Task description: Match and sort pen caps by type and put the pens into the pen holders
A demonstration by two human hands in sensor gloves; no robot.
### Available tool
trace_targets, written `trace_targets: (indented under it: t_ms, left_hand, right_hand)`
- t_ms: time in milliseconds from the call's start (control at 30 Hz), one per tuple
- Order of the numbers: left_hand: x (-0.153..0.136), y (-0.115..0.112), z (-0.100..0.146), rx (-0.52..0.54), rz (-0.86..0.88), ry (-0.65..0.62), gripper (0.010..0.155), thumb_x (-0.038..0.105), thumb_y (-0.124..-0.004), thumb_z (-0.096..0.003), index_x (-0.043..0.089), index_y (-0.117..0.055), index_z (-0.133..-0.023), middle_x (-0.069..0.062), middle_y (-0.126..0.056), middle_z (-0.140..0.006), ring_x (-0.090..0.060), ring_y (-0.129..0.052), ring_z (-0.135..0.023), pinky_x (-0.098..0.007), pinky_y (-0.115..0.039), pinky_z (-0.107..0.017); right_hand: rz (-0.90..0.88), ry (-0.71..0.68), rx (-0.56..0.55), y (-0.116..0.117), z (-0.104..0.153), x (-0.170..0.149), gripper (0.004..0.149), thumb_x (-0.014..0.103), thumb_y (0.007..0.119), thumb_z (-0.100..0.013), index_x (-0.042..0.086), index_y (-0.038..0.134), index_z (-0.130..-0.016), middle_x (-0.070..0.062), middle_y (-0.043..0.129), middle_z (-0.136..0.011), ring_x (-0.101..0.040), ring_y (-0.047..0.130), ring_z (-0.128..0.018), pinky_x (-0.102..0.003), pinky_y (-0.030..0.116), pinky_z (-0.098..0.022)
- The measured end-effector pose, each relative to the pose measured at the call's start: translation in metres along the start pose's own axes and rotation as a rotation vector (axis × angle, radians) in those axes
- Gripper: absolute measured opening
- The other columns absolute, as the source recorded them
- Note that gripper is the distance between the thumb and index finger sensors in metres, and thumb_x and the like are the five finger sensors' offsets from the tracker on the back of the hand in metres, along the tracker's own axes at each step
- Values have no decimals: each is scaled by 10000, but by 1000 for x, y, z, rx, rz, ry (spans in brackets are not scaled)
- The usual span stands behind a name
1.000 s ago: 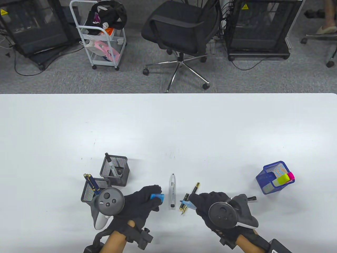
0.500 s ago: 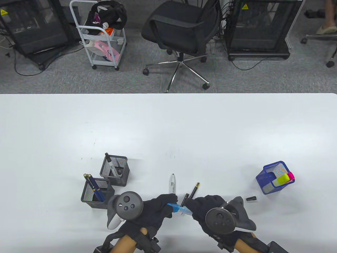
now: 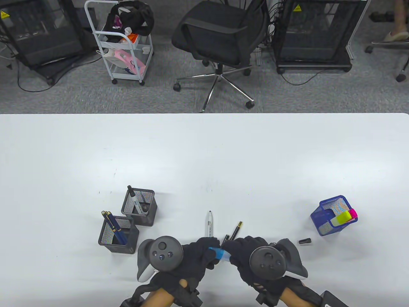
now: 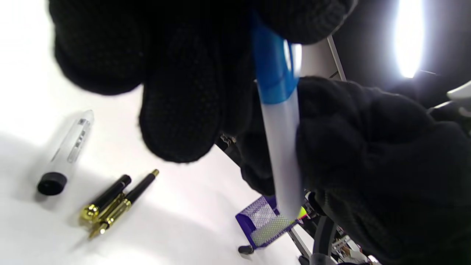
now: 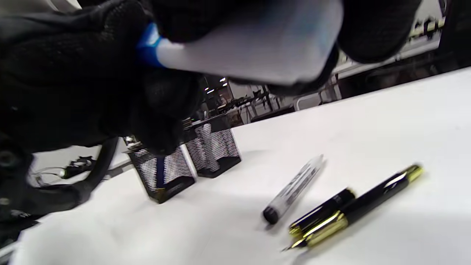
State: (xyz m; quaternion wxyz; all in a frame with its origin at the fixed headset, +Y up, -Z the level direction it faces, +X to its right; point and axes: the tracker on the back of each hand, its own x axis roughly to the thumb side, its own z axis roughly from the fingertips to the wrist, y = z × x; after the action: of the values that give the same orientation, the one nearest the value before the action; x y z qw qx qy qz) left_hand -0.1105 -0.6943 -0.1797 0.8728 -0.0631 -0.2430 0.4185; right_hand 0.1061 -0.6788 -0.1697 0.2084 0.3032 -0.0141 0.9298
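Both hands meet near the table's front edge over a blue highlighter. My left hand (image 3: 207, 253) pinches its blue cap (image 3: 218, 252) (image 4: 272, 73), which sits on the end of the pale body (image 4: 283, 147) (image 5: 250, 55) gripped by my right hand (image 3: 232, 251). On the table just beyond lie an uncapped white marker (image 3: 209, 224) (image 5: 294, 191), a black and gold fountain pen (image 3: 236, 229) (image 4: 125, 204) and its black cap (image 3: 226, 238). A small black cap (image 3: 305, 241) lies to the right.
Two black mesh holders (image 3: 139, 206) (image 3: 116, 232) stand to the left, one with a marker and one with dark pens. A blue mesh holder (image 3: 329, 214) at the right holds yellow and pink highlighters. The table's near edge is close under my wrists.
My left hand has carried the blue cap rightward to the highlighter in my right hand, which shifted slightly left. Cap and body, apart before, are now joined.
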Motion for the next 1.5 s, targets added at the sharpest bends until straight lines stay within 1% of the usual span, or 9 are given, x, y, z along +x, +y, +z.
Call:
trace_targets:
  t_ms: [167, 433, 700, 833, 933, 1100, 1167, 1300, 1500]
  left_hand:
    - [-8, -3, -1, -14, 48, 58, 564, 389, -726, -478, -21, -855, -843, -206, -1088, -646, -275, -1192, -473, -530, -929, -390]
    - [1, -12, -1, 23, 40, 91, 598, 454, -826, -450, -40, -899, -779, -193, -1115, -601, -272, -1212, -435, -523, -942, -360]
    - [-3, -13, -2, -51, 96, 36, 663, 469, -815, -449, -23, -819, -893, -227, -1042, -761, -356, -1149, -575, -587, -881, -419]
    - [-8, -4, 0, -27, -9, 46, 653, 476, -792, -458, 0, -814, -905, -221, -1033, -774, -363, -1137, -587, -595, -870, -431]
    - [-15, 2, 1, -3, 6, 80, 642, 467, -788, -464, 5, -811, -909, -225, -1026, -780, -377, -1128, -595, -608, -858, -437]
    - [-22, 7, 0, 21, 16, 108, 632, 457, -786, -469, 22, -796, -928, -238, -997, -815, -406, -1099, -622, -630, -833, -455]
    - [-23, 7, 1, 22, 0, 111, 630, 457, -783, -471, 28, -791, -933, -234, -992, -823, -408, -1094, -632, -636, -828, -461]
    - [-23, 8, 2, 24, -7, 116, 629, 457, -780, -472, 35, -786, -938, -233, -986, -832, -416, -1085, -643, -644, -819, -470]
    - [-24, 9, 3, 27, -9, 125, 629, 457, -776, -474, 42, -778, -947, -232, -976, -846, -424, -1075, -658, -654, -806, -482]
  right_hand:
    - [135, -52, -106, 0, 5, 11, 611, 351, 889, -392, 89, 714, -916, -175, 900, -823, -351, 1009, -666, -574, 807, -544]
    - [242, -162, -189, 7, 4, 32, 751, 378, 982, -324, 72, 666, -933, -168, 912, -791, -322, 1030, -624, -541, 837, -517]
    - [331, -189, -149, 3, 1, 27, 765, 388, 984, -351, 174, 608, -982, -155, 910, -807, -325, 1044, -609, -538, 847, -511]
    - [302, -62, -159, -21, 3, -8, 684, 376, 953, -390, 271, 634, -986, -179, 887, -835, -350, 1031, -631, -555, 834, -521]
    - [254, 58, -265, -57, 14, -40, 586, 352, 929, -415, 277, 701, -950, -199, 880, -846, -377, 1029, -649, -562, 833, -520]
    - [203, 255, -546, -116, 46, -77, 498, 264, 860, -461, 193, 691, -923, -198, 861, -880, -412, 1027, -676, -552, 847, -508]
    - [245, 360, -566, -132, 57, -90, 508, 262, 822, -476, 181, 644, -945, -197, 824, -916, -412, 1004, -710, -555, 831, -527]
    - [302, 516, -557, -139, 69, -115, 511, 280, 765, -490, 174, 598, -961, -182, 797, -950, -408, 980, -755, -568, 799, -559]
    - [280, 675, -487, -131, 78, -155, 504, 289, 730, -495, 168, 591, -964, -188, 787, -961, -433, 932, -805, -599, 757, -581]
